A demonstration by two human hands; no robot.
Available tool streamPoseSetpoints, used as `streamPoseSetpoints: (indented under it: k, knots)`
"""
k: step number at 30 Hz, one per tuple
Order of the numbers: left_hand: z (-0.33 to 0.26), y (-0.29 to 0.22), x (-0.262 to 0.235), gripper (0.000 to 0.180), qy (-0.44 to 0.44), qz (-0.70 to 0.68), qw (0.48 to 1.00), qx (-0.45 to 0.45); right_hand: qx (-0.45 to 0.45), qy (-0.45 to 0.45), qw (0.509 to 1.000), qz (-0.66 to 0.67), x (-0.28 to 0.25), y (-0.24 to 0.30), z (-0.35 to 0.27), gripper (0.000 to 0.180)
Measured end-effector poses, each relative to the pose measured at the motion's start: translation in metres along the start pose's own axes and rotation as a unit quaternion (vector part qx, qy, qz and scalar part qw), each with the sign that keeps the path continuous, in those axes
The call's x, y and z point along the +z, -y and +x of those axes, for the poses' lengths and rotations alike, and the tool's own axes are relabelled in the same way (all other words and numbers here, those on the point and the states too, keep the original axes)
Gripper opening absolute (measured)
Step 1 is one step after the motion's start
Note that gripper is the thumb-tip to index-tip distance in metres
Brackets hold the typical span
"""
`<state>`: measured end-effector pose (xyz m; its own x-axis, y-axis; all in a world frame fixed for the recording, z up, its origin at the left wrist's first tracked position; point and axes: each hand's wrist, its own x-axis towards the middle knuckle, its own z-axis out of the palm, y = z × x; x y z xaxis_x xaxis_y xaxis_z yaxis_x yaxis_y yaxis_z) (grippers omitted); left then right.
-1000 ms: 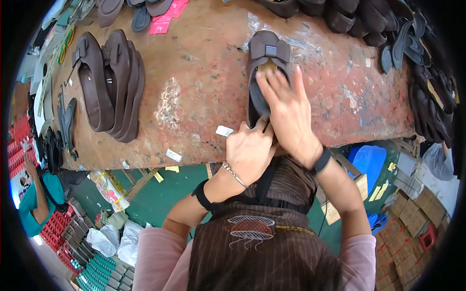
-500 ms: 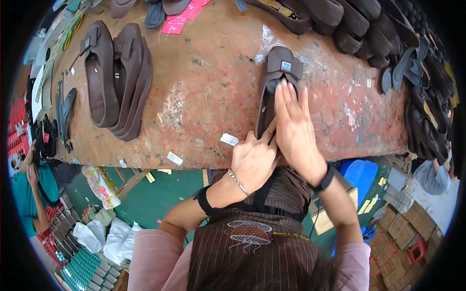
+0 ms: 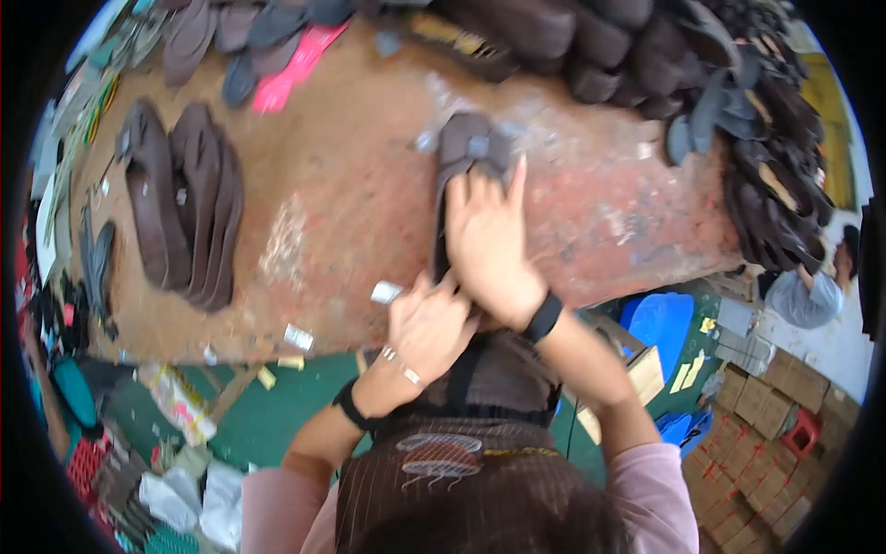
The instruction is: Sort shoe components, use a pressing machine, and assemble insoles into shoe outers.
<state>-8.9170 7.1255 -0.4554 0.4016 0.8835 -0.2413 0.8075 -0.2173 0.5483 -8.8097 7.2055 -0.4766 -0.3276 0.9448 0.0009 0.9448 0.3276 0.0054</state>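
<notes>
A dark brown slip-on shoe (image 3: 461, 134) with a bow and a small grey tag on its toe lies on the worktable, toe pointing away from me. At its heel end, my left hand (image 3: 429, 323) is closed, with bent fingers pinching the near rim. My right hand (image 3: 489, 242) reaches over the shoe, its fingers bent down into the opening just behind the bow. The little finger stands apart, stretched past the shoe's right side. Both the tips of the right fingers and most of the insole are hidden.
More brown shoes (image 3: 189, 208) stand together at the left of the worn worktable (image 3: 341, 175). A large pile of shoes (image 3: 618, 46) fills the far right. Grey insoles (image 3: 706, 111) lie beside it. Pink cards (image 3: 295, 69) and small white labels (image 3: 297, 337) lie about. A blue tub (image 3: 660, 323) stands below.
The whole view has shifted, so the table's things sit further left and lower. My right fingers, flat and straight before, are now bent into the shoe. The left hand stays at the heel.
</notes>
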Motion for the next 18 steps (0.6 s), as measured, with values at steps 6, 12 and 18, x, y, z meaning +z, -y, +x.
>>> streamPoseSetpoints:
  k: [6, 12, 18]
  knots:
    - [0.007, -0.009, -0.001, 0.028, -0.063, 0.008, 0.998, 0.016, 0.001, 0.096, 0.995, 0.011, 0.015, -0.005, 0.023, 0.024]
    - [-0.021, 0.024, -0.061, 0.021, -0.184, -0.091, 0.976, 0.074, -0.176, 0.067, 0.792, 0.581, -0.072, -0.112, -0.013, 0.027]
    - [-0.082, 0.125, -0.194, 0.020, -0.505, 0.268, 0.820, 0.014, 0.311, -0.345, 0.874, 0.143, -0.036, -0.372, 0.038, 0.029]
